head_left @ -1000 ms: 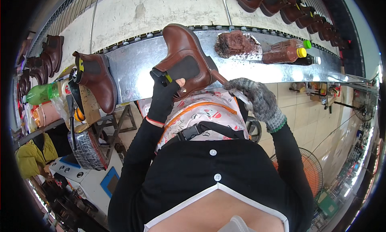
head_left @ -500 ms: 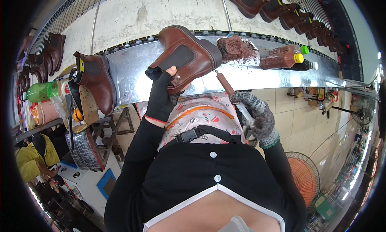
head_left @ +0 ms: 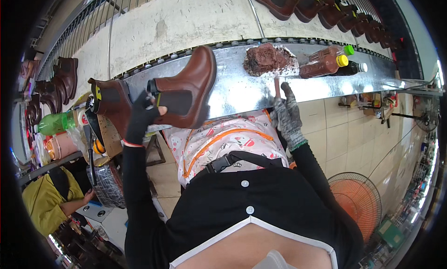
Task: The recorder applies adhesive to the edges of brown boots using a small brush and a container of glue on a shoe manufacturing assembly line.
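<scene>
My left hand (head_left: 142, 117), in a black fingerless glove, grips a brown Chelsea boot (head_left: 193, 78) by its shaft. Held on the left part of the metal ledge, this boot has dark elastic side panels and its sole faces right. Another brown boot (head_left: 116, 99) stands just left of it, partly behind my hand. My right hand (head_left: 288, 119) wears a grey knitted glove and is closed round a slim stick-like brown tool (head_left: 277, 87), its kind unclear. The tool's end is just below a crumbly brown mass (head_left: 270, 58) on a white, stained base.
Brown-filled bottles (head_left: 321, 64) and a dark bottle (head_left: 349, 69) lie on the metal ledge (head_left: 228, 89). Beyond it runs a pale conveyor belt (head_left: 186, 17) with boots (head_left: 279, 3) along its far right. An orange fan (head_left: 356, 204) stands at lower right; a co-worker in yellow (head_left: 44, 201), lower left.
My left hand has moved left with the boot and turned it so its sole faces right. My right hand has raised the brown tool toward the brown mass.
</scene>
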Motion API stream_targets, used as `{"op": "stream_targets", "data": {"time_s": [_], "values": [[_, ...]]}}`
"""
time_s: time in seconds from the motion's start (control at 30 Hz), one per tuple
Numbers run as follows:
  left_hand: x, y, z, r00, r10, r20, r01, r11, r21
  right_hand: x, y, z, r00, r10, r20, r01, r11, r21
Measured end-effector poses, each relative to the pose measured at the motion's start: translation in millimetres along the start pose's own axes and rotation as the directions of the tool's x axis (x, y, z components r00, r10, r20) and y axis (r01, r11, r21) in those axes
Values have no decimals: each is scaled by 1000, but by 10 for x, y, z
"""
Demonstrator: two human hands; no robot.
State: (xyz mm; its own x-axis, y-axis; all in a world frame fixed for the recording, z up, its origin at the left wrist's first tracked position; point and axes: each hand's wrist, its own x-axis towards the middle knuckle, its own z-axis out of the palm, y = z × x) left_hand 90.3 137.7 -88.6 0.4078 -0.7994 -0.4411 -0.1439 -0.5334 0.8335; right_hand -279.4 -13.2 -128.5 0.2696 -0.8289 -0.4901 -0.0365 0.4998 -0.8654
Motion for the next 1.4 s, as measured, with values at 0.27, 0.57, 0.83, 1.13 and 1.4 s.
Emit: {"op": "stream_targets", "data": {"time_s": [0.27, 0.57, 0.83, 1.13, 1.4], "values": [[654, 79, -441, 880, 455, -135, -417, 877, 238, -45, 23, 51, 991, -124, -45, 123, 992, -37], [838, -533, -95, 797, 88, -598, -538, 555, -634, -2, 156, 247, 984, -50, -172, 14, 978, -206], [-134, -544, 161, 920, -252, -298, -178, 409, -895, 103, 110, 165, 989, -134, -61, 132, 990, -49], [-66, 3, 237, 920, 132, -370, -355, 681, -640, 413, -455, 734, 771, -542, 336, 566, 824, 30], [201, 676, 303, 856, 495, 151, -384, 803, -456, 775, -849, 1305, 645, -624, 442, 745, 641, -182]]}}
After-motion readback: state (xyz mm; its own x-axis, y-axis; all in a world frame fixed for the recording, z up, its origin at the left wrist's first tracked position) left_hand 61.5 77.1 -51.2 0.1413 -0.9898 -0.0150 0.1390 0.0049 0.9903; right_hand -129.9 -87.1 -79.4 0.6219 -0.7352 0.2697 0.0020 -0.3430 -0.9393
